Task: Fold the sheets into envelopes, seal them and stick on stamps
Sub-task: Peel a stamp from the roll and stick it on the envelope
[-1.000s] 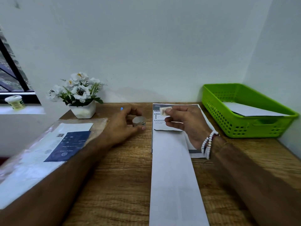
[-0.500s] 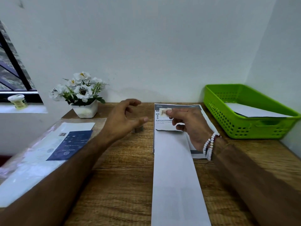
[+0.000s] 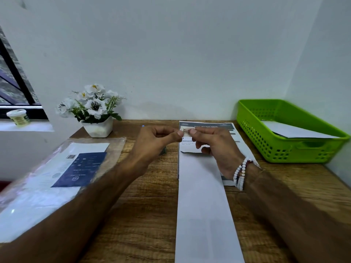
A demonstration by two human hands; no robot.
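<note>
Head view: I note the left hand [image 3: 155,138] has left the small container [image 3: 163,151] (now mostly hidden behind it) and met the right hand [image 3: 212,142]. Both pinch the stamp [image 3: 187,129] between thumb and forefinger, above the printed sheet [image 3: 209,126]. The long white envelope [image 3: 203,205] lies on the wooden table [image 3: 144,215] below, wrists raised.
</note>
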